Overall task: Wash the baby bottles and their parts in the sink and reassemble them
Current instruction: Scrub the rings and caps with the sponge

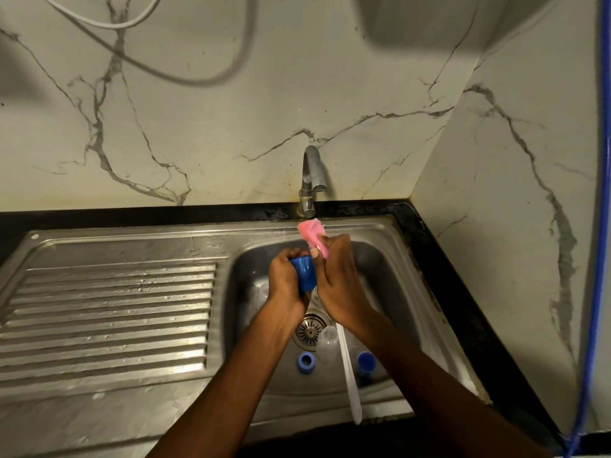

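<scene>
Over the steel sink basin (390, 276), my left hand (285, 281) grips a blue bottle cap (305, 272) with its open end turned up and left. My right hand (337, 282) holds a pink sponge (313, 233) against the cap's rim. On the basin floor lie a blue ring (306, 362), a clear bottle part (328, 344), another blue cap (365, 362) and a long white brush handle (351, 381) leaning over the front edge. More clear parts show faintly under my hands.
A chrome tap (312, 180) stands behind the basin; no water stream is visible. The ribbed drainboard (109, 319) lies to the left, wet. The drain strainer (310, 329) sits mid-basin. A blue hose (600, 259) runs down the right wall. Black counter edge surrounds the sink.
</scene>
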